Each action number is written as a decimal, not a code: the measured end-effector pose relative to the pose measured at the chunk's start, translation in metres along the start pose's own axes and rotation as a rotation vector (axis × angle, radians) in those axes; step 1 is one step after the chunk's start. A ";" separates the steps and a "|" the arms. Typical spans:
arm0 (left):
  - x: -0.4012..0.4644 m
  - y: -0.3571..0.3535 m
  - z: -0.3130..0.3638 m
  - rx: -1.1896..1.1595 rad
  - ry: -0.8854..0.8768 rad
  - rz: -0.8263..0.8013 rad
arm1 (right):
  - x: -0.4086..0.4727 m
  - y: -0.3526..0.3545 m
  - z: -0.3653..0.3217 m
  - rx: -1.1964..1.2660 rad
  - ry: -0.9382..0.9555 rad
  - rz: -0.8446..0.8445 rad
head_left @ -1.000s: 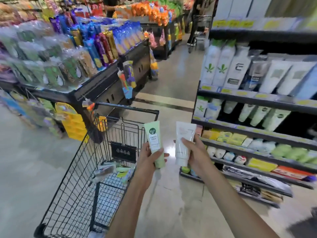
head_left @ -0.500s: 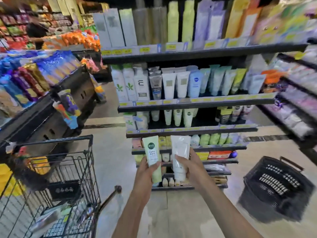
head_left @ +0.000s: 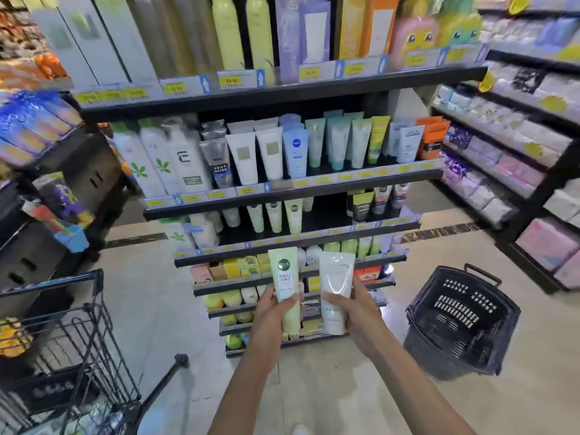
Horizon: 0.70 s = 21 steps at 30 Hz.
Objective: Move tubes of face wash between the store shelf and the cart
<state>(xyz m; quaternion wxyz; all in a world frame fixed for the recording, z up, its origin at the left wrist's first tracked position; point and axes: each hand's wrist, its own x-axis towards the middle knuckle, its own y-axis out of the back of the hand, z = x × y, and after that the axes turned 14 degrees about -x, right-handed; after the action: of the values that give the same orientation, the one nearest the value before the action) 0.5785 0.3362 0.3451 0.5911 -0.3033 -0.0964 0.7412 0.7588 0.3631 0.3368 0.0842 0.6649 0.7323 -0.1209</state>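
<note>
My left hand [head_left: 271, 315] grips a pale green face wash tube [head_left: 284, 277] upright, cap down. Beside it, my right hand [head_left: 357, 312] grips a white face wash tube [head_left: 335, 277], also upright. Both tubes are held side by side in front of the lower tiers of the black store shelf [head_left: 282, 193]. Matching green tubes [head_left: 284, 215] stand on the third tier, with a dark gap to their right. The wire cart [head_left: 78, 356] is at the lower left, well away from both hands.
A black plastic basket [head_left: 461, 321] stands on the floor to the right of the shelf. A snack display [head_left: 47, 146] flanks the left, and another shelf of pastel packs [head_left: 518, 146] runs along the right. Beige floor lies between me and the shelf.
My view has swung right from the cart to face the shelf, and I have come closer. Both hands keep the same tubes, held side by side.
</note>
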 end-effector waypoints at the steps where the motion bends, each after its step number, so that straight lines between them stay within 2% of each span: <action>1: 0.010 -0.003 -0.002 0.004 0.009 0.002 | 0.008 0.003 0.001 0.000 -0.009 0.008; 9: 0.092 -0.021 -0.012 -0.032 0.115 -0.004 | 0.093 0.026 0.009 -0.076 -0.102 0.081; 15: 0.146 -0.021 -0.034 -0.015 0.157 0.050 | 0.165 0.039 0.013 -0.143 -0.130 0.117; 21: 0.185 -0.027 -0.062 -0.031 0.166 0.098 | 0.240 0.049 0.005 -0.194 -0.111 0.064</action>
<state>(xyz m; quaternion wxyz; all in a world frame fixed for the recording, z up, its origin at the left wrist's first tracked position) 0.6140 0.5036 0.2474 0.5552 -0.3769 -0.0436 0.7401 0.7828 0.5952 0.2610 0.1922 0.6691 0.7130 -0.0832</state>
